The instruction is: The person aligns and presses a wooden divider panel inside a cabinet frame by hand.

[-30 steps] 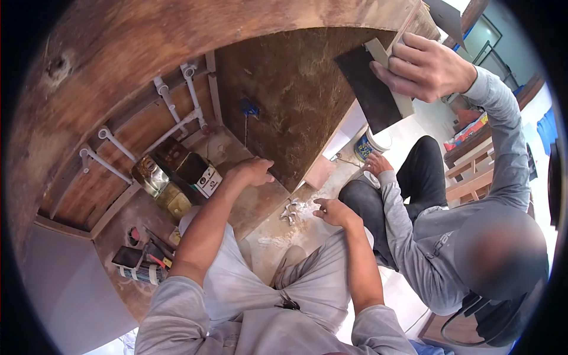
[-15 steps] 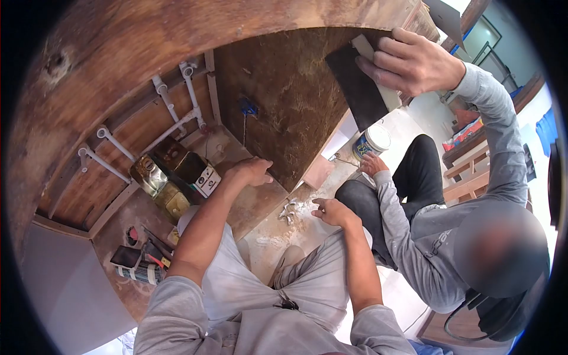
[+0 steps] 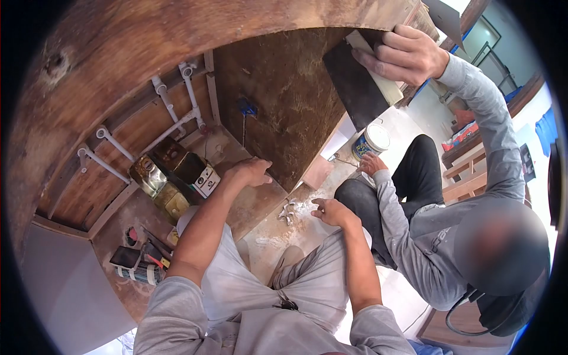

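Note:
My left hand [image 3: 252, 171] reaches forward by the lower edge of a brown plywood panel [image 3: 278, 100]. Its fingers are stretched out and hold nothing I can see; whether they touch the panel I cannot tell. Over my knee hangs my right hand [image 3: 332, 212], loosely open, with nothing visible in it. Beneath the hands, pale scraps [image 3: 290, 212] and dust lie on the floor. At upper right a co-worker's hand [image 3: 408, 56] grips a wide black-bladed scraper [image 3: 355, 83] with a whitish handle, close against the panel.
White pipes [image 3: 171, 127] run along the wooden wall at left. Cut-open metal cans [image 3: 171, 198] and several hand tools [image 3: 155, 251] lie below them. A paint bucket [image 3: 374, 139] stands by the co-worker's knee [image 3: 423, 171]. A curved wooden edge [image 3: 207, 29] arches overhead.
The co-worker's raised hand has shifted slightly left along the panel's top edge, and the black blade has turned a little with it. My own hands have stayed nearly still.

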The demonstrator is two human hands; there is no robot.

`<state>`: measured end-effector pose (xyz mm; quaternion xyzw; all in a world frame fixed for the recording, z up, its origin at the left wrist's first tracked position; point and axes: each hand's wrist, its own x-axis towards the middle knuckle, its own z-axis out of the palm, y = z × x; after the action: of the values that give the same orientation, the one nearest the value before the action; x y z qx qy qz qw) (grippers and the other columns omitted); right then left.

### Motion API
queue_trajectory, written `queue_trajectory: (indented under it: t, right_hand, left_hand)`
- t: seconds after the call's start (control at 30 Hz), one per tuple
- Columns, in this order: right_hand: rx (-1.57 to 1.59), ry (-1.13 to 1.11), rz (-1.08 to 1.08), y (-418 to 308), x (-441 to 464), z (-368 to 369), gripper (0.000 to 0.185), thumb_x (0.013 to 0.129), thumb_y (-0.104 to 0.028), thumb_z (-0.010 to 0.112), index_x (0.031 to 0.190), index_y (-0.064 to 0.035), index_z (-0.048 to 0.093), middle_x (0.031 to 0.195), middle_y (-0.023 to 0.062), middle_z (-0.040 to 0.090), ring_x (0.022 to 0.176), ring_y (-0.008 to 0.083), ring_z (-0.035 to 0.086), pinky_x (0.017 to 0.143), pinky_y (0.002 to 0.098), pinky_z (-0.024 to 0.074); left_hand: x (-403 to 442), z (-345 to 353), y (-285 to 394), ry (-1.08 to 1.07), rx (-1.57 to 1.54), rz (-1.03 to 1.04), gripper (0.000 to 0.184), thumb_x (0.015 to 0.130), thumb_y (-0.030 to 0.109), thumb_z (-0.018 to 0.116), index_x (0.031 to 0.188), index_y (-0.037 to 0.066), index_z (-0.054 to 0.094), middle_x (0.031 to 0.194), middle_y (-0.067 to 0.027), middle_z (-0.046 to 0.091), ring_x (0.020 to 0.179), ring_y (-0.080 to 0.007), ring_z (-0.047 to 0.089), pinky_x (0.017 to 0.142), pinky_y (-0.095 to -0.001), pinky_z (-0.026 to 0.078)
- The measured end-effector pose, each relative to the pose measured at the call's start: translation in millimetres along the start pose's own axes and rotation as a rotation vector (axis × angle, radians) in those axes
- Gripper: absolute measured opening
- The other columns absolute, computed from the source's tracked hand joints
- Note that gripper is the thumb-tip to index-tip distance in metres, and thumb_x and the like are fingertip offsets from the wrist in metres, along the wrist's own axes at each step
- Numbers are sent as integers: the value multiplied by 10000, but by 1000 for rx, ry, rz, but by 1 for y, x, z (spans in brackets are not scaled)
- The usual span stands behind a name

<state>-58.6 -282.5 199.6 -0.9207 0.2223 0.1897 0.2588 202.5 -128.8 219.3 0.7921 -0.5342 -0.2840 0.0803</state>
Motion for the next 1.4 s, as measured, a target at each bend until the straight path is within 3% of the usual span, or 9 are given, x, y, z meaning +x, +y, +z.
queue_trajectory:
  t: [0.4,0.8,1.1,1.4]
  right_hand:
    - [22,18,-15,0,-1,-1,484,890,-301,611,1286,-35,527,981,218,677,979,360,633,873,416,480]
    - [-4,-15,19,-2,-3,-2,513,908,-352,596,1315,-51,509,1068,195,671,1010,349,634,893,400,488]
    - [-4,5,4,1,0,0,513,896,-320,603,1323,-56,498,1002,193,682,991,351,633,884,414,480]
    - [-18,-7,12,4,2,0,514,903,-361,603,1308,-59,511,1037,180,682,978,349,640,877,399,493]
  left_hand:
    - [-3,-5,4,-8,-2,-8,622,857,327,653,1367,32,454,1360,-210,488,1272,-331,463,1069,-393,375]
    - [-9,-6,11,-12,4,4,631,855,329,650,1370,28,446,1356,-204,494,1266,-332,469,1061,-392,378]
    - [0,0,3,-34,1,19,666,859,347,640,1394,21,414,1383,-213,464,1294,-344,435,1080,-390,354]
    - [3,2,1,-22,3,15,664,858,347,638,1395,28,414,1372,-208,478,1284,-335,449,1075,-381,360]
